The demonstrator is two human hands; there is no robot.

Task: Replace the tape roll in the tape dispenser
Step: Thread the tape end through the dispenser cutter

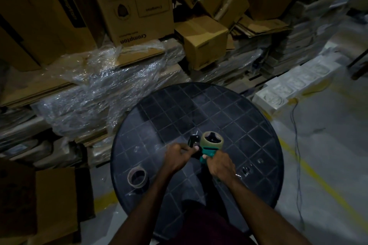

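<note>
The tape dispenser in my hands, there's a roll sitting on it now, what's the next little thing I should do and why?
Probably draw the tape's free end toward the black front part. The tape roll already sits on the tape dispenser, your right hand grips the teal handle, and your left hand pinches at the front. The empty core lies aside on the table. Whether tape is threaded is too dark to tell.

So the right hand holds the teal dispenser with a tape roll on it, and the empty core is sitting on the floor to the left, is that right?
Not quite. In the head view the empty core sits on the round black table, near its left edge, not on the floor. The rest holds: the right hand holds the teal dispenser with a tape roll on it.
</note>
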